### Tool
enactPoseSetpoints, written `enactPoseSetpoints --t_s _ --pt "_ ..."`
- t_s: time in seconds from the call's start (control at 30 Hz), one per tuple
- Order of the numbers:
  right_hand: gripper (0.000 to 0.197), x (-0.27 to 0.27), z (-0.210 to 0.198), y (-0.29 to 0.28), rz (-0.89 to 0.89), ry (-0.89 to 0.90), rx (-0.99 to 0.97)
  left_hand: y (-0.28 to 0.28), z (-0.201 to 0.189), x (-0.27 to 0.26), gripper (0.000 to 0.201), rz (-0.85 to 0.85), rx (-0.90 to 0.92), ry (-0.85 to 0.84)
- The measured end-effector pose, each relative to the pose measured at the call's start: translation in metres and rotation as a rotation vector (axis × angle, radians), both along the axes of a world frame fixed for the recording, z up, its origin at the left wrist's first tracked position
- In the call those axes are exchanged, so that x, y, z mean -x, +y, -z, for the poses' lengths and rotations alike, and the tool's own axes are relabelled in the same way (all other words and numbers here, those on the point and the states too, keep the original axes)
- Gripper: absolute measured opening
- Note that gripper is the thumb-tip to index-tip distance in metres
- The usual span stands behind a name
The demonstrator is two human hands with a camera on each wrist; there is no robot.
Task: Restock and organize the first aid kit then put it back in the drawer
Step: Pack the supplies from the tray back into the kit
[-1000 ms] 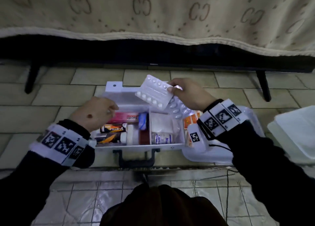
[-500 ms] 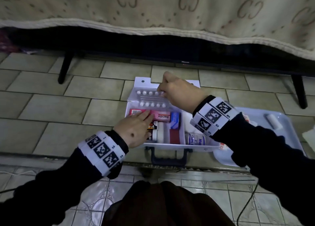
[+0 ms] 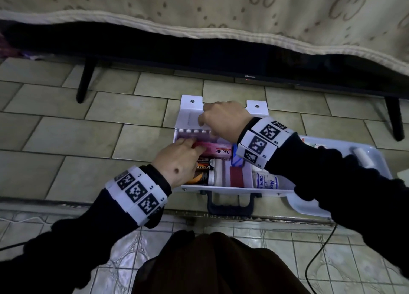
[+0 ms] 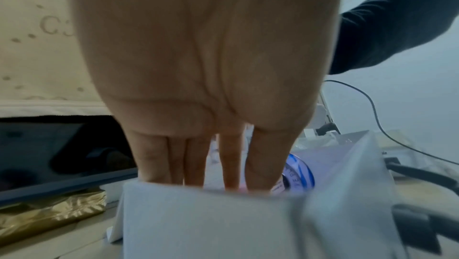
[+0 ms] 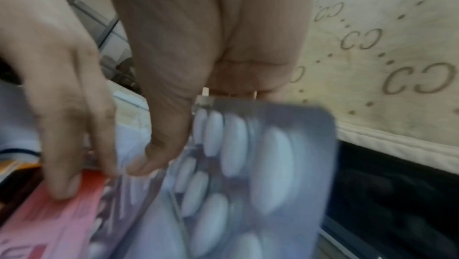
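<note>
The white first aid kit [image 3: 221,190] lies open on the tiled floor, black handle [image 3: 230,205] toward me. My right hand [image 3: 204,122] pinches blister packs of white pills [image 3: 194,131] standing on edge along the kit's back wall. In the right wrist view the thumb [image 5: 159,145] presses the blister packs [image 5: 261,161] from the front. My left hand [image 3: 190,145] reaches in with straight fingers and rests them on the pink Bacidin box [image 3: 219,150]. The left wrist view has those fingers [image 4: 196,165] dipping behind the kit's wall [image 4: 211,220].
Inside the kit lie orange and black tubes [image 3: 202,167], a red-and-white packet [image 3: 236,176] and a crepe bandage roll [image 3: 267,181]. A pale blue tray [image 3: 309,207] at the right holds a white roll [image 3: 363,158]. A cloth-covered TV [image 3: 250,70] stands behind; a cable [image 3: 321,249] trails at the right.
My right hand has brought the blister packs down from above the kit into its back edge. My left hand has moved from the kit's left side onto the pink box.
</note>
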State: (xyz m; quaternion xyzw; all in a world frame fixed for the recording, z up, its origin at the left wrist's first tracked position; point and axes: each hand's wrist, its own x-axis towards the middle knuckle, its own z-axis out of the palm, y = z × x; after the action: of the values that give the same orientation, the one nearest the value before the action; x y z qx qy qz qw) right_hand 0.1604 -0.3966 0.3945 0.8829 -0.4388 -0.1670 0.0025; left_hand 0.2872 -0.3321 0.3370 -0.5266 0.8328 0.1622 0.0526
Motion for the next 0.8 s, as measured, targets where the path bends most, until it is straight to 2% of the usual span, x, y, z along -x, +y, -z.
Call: enactPoseSetpoints --t_s 0.1,0.27,0.37,0.5,0.57,0.67,0.8 --pt "0.027 0.011 -0.009 -0.007 0.087 -0.113 0.010 0.000 0.002 -0.001 0.047 -0.010 0.017 -0.008" --pt "0.016 0.044 -0.031 -0.016 0.329 -0.432 0.055 -0.009 0.002 -0.007 0.042 -0.043 0.119 0.021" --pt "0.018 0.065 -0.041 -0.018 0.391 -0.669 0.037 -0.016 0.001 -0.013 0.045 -0.083 0.154 0.113" --pt "0.024 0.079 -0.039 -0.007 0.435 -0.884 -0.057 -0.026 -0.010 -0.021 0.023 -0.228 0.269 0.302" --pt "0.026 0.080 -0.031 0.002 0.450 -0.931 -0.114 -0.032 -0.014 -0.024 0.021 -0.308 0.292 0.363" --pt "0.024 0.077 -0.015 0.011 0.464 -0.952 -0.148 -0.043 -0.016 -0.027 0.017 -0.391 0.196 0.394" --pt "0.014 0.065 0.007 0.018 0.492 -0.820 -0.100 -0.049 -0.014 -0.033 0.013 -0.474 0.048 0.491"
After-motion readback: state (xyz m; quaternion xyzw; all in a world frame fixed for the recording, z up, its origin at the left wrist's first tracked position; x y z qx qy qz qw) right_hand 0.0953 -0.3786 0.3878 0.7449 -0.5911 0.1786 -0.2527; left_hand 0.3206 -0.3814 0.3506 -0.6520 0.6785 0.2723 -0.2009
